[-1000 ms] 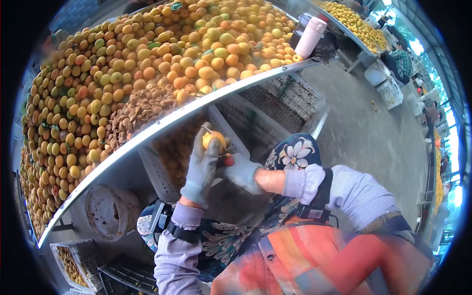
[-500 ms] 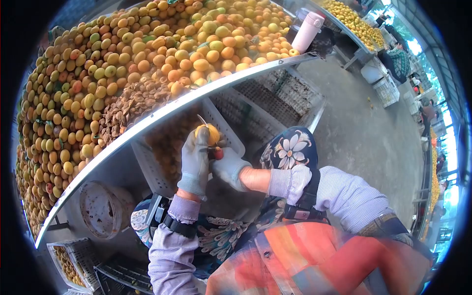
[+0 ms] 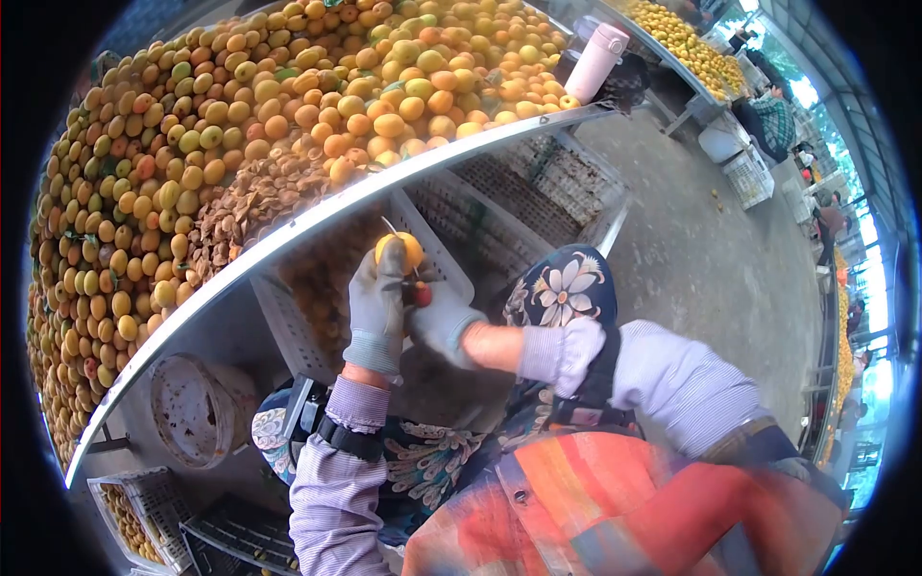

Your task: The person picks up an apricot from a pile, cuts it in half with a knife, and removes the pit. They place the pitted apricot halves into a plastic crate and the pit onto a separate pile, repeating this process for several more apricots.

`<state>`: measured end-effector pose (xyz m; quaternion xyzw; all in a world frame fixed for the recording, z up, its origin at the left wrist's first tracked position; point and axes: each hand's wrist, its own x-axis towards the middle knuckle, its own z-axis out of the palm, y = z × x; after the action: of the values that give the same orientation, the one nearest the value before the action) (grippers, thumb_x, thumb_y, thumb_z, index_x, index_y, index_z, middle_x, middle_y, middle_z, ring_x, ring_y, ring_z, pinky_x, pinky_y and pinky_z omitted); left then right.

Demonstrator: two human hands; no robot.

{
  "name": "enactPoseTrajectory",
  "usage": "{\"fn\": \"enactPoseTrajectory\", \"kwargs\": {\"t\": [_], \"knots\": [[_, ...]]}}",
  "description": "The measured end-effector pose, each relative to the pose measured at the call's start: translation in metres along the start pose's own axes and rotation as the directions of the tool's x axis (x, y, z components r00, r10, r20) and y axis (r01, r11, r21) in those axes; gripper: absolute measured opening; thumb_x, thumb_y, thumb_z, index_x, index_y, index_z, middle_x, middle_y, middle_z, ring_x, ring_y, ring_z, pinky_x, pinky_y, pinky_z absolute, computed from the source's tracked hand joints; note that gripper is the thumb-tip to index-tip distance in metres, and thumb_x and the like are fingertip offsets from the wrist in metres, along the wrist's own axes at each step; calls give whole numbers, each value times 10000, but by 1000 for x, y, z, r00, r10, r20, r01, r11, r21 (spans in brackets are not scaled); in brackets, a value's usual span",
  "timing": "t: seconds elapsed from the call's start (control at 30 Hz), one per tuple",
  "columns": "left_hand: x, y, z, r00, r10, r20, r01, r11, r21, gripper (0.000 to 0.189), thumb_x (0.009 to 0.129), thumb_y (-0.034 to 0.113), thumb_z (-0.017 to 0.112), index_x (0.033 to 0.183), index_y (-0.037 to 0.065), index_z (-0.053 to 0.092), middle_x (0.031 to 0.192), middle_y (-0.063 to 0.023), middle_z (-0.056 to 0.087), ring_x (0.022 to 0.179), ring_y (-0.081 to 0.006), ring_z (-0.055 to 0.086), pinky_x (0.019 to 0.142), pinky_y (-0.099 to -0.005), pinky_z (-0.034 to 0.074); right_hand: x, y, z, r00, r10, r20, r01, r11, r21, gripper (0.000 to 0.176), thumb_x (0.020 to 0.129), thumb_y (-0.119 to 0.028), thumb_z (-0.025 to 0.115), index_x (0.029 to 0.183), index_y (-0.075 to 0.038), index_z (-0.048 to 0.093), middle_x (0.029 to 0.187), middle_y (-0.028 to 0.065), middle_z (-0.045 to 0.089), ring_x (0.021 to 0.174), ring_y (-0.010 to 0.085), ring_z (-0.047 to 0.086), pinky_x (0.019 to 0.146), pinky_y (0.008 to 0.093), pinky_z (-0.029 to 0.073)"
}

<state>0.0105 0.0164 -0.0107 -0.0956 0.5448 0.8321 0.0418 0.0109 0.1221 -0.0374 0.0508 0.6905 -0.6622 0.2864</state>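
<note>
My left hand [image 3: 377, 305], in a grey-white glove, is closed round a yellow-orange fruit [image 3: 408, 252] above a crate. My right hand [image 3: 445, 324], also gloved, is closed just right of and below the fruit, on a tool with a red handle [image 3: 421, 294]. A thin curved metal piece [image 3: 388, 226] shows at the fruit's upper edge. Beyond the hands, the table [image 3: 317, 204] carries a large heap of orange, yellow and greenish fruit [image 3: 216, 106], with a pile of brown pits [image 3: 252, 204] near its rim.
Under the table's edge stand white crates [image 3: 437, 240], one with fruit inside. A round bucket [image 3: 195, 411] and a small crate of fruit [image 3: 158, 518] are at lower left. A pink bottle [image 3: 595, 65] stands at the table's right end. People and another fruit table [image 3: 696, 72] are farther right.
Both hands keep their hold near the fruit, with only a slight shift. The whole view has moved slightly.
</note>
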Motion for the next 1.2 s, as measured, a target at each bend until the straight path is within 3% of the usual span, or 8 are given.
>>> {"fn": "enactPoseTrajectory", "kwargs": {"t": [0.23,0.37,0.57,0.63,0.77,0.97,1.03,1.2], "knots": [[-8,18,9,994,4,-111,-16,994,-111,372,925,300,600,1132,-2,537,919,-109,642,743,-143,634,637,-258,534,11,8,-10,973,-204,109,223,951,-214,168,839,-123,584,974,-31,625,845,74,637,749,164,603,652,300,475],[-3,16,11,984,6,-177,-2,1000,21,358,906,255,631,1119,-11,520,912,-105,639,731,-138,631,629,-257,535,-9,-28,-5,997,-26,68,51,919,-392,196,842,-122,577,1005,-23,622,855,79,642,744,155,607,651,297,474],[-2,14,-3,989,-54,-137,68,993,95,331,910,273,628,1065,-10,551,840,-101,639,673,-126,622,587,-240,529,11,19,-2,979,-182,94,173,980,96,72,849,-151,576,862,-82,587,696,15,561,598,135,543,543,279,439],[0,12,-8,994,-17,-112,28,995,98,364,901,337,627,1034,5,560,823,-89,632,623,-124,592,572,-241,504,-6,-24,-16,863,214,458,-274,959,67,91,847,-161,576,781,-132,520,606,-24,468,468,96,423,423,254,349],[2,10,-7,999,-6,-34,8,999,50,403,893,416,623,1002,33,565,820,-78,626,632,-118,572,589,-242,479,-15,-45,-22,807,399,436,-468,882,60,125,841,-161,578,756,-151,487,581,-37,433,421,67,336,376,228,268],[4,6,-4,995,-83,-60,86,995,44,434,922,418,583,1075,12,555,859,-98,651,668,-142,627,600,-252,534,-29,-56,-11,906,370,207,-364,929,-68,64,856,-176,573,841,-114,576,640,-13,509,491,94,440,437,284,378],[1,7,-1,984,-141,-104,143,990,12,456,922,444,570,1080,17,554,868,-104,652,656,-145,623,597,-255,532,-3,-7,-15,988,30,155,25,941,-339,167,872,-185,567,966,-64,633,758,20,609,664,122,551,606,294,457],[1,4,-7,991,-132,13,133,989,-69,527,919,533,514,1077,31,540,942,-149,651,655,-161,611,590,-288,534,19,35,-15,991,-81,105,118,897,-426,219,879,-184,569,1014,-29,643,884,47,652,808,138,575,751,285,455]]}}
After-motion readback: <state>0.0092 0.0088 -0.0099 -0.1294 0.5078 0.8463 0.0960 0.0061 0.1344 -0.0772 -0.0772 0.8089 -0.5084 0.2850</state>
